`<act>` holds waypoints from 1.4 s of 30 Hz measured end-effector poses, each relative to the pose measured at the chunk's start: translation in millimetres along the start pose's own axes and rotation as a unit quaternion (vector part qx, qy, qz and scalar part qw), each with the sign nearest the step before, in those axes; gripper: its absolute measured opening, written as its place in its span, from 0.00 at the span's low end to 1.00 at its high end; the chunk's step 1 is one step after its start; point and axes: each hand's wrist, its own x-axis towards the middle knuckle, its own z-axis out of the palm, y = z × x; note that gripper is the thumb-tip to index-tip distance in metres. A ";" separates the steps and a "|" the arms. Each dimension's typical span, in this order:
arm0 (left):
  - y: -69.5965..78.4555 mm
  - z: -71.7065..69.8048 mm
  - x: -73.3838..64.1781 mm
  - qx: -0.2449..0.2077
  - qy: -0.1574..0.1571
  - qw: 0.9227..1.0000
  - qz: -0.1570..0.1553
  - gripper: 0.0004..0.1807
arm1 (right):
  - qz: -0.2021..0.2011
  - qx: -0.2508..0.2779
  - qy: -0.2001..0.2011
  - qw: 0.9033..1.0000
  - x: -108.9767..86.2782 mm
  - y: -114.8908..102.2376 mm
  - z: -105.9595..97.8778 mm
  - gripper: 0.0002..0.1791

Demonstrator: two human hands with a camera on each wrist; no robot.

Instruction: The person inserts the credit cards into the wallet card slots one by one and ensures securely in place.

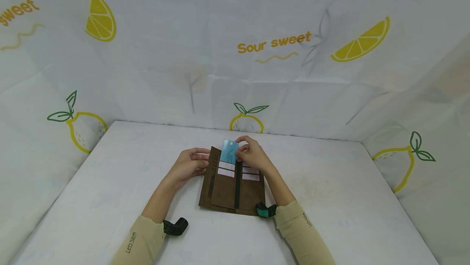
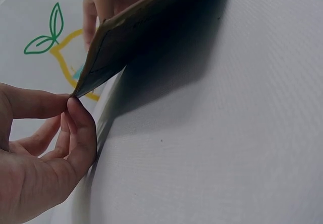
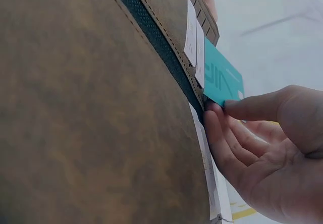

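Note:
A brown wallet (image 1: 223,191) lies unfolded on the white table, its left flap tilted up off the surface. My left hand (image 1: 186,167) pinches the edge of that flap between thumb and finger, as the left wrist view shows. At the wallet's far edge my right hand (image 1: 253,154) pinches a teal card (image 3: 221,75) by its side. The card (image 1: 229,150) stands out above the slots in the left half, its lower end beside the slot edges. White and pinkish cards (image 1: 226,169) show in the slots of both halves. A dark green strip (image 1: 238,185) runs down between them.
The white table (image 1: 330,199) stretches out on both sides of the wallet. Behind it hangs a white cloth (image 1: 165,52) printed with lemons and "Sour sweet". Black wrist devices (image 1: 176,226) sit by both sleeves, the right one close over the wallet's near right corner.

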 end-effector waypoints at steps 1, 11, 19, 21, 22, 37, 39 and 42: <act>0.3 0.1 -0.3 0.000 0.000 1.000 0.000 0.25 | -0.001 -0.007 -0.004 1.000 0.0 0.1 -0.1 0.22; -0.7 -1.2 -1.6 -0.002 0.000 1.000 0.000 0.25 | -0.004 -0.059 -0.029 0.998 -1.5 -0.3 -0.8 0.18; 0.8 -1.3 -3.3 -0.002 -0.001 1.000 -0.001 0.25 | -0.023 -0.070 -0.053 0.996 -1.8 -2.5 -2.8 0.12; 0.8 -1.4 -3.0 -0.002 0.000 1.000 -0.002 0.25 | -0.024 -0.070 -0.060 0.995 -2.2 -2.6 -3.7 0.11; 0.6 -1.5 -2.8 0.000 -0.001 1.000 -0.002 0.25 | -0.025 -0.069 -0.063 0.995 -2.6 -2.6 -4.2 0.11; -0.8 -1.3 -0.1 0.000 -0.007 1.000 -0.001 0.24 | -0.022 -0.065 -0.083 0.994 -5.8 1.0 -5.8 0.10; -0.8 -1.2 -0.4 -0.001 -0.009 1.000 -0.001 0.24 | -0.022 -0.066 -0.084 0.994 -5.7 1.4 -5.9 0.09; -0.8 -1.6 -0.6 -0.004 -0.009 1.000 0.002 0.24 | -0.027 -0.069 -0.085 0.994 -5.5 0.3 -5.8 0.08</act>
